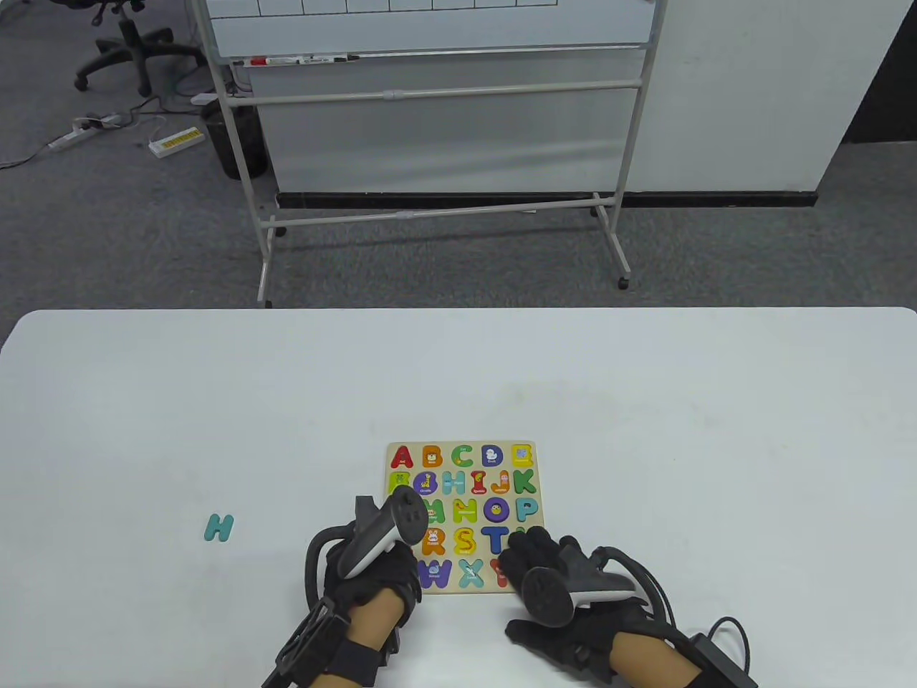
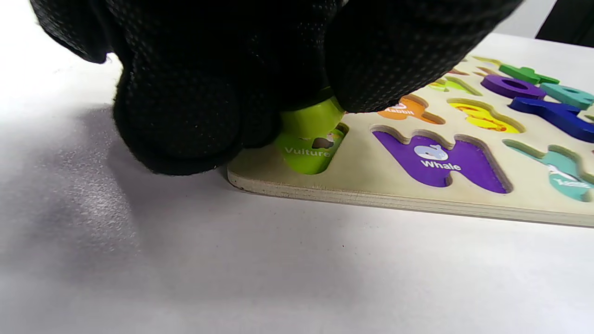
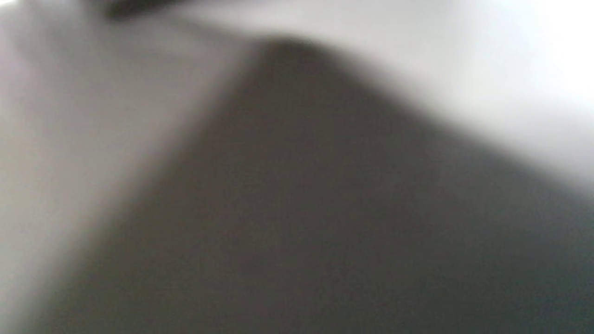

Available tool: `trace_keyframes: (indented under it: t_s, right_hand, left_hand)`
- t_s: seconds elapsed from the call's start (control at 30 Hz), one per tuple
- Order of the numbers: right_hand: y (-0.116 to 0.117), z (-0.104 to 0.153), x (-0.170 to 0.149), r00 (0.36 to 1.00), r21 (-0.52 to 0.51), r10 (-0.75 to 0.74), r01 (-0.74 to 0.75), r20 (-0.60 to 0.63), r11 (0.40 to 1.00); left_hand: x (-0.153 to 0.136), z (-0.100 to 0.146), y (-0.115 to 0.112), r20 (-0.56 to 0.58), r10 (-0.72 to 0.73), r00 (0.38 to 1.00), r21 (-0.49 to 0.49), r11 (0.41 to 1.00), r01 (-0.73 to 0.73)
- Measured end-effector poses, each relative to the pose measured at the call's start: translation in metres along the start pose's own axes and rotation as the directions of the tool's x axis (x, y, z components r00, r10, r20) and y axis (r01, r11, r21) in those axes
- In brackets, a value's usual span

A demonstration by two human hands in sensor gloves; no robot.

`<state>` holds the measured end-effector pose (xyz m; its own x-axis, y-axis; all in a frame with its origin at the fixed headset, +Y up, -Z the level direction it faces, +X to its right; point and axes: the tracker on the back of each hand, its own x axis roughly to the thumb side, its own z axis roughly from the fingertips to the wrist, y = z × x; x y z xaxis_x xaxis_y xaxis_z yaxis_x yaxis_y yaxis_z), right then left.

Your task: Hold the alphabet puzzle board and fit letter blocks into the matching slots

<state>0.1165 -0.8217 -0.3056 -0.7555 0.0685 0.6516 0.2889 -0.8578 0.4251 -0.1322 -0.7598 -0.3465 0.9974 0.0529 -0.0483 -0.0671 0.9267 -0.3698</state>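
Note:
The wooden alphabet puzzle board (image 1: 461,445) lies on the white table, near its front edge. Most slots hold coloured letters. My left hand (image 1: 390,566) is at the board's near left corner. In the left wrist view its fingers (image 2: 185,106) pinch a green V block (image 2: 310,132) standing tilted in the "Vulture" slot. The "Whale" slot (image 2: 441,162) beside it is empty. My right hand (image 1: 530,555) rests with its fingers on the board's near right corner. A teal H block (image 1: 219,527) lies loose on the table to the left. The right wrist view is a blur.
The white table (image 1: 645,401) stretches wide around the board. Behind it on the carpet stands a rolling whiteboard frame (image 1: 430,179). An office chair (image 1: 132,43) is at the far left. Cables trail from both wrists.

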Motion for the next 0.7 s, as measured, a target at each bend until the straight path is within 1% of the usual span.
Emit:
trace_keyframes:
  t_s: [0.43, 0.7]
  right_hand:
    - [0.000, 0.000, 0.000, 1.000, 0.000, -0.004, 0.004, 0.004, 1.000]
    - [0.000, 0.000, 0.000, 1.000, 0.000, -0.004, 0.004, 0.004, 1.000]
  left_hand:
    - [0.009, 0.000, -0.002, 0.001, -0.079, 0.997, 0.027, 0.997, 0.079]
    - [0.014, 0.002, -0.003, 0.004, -0.133, 0.991, 0.064, 0.989, 0.133]
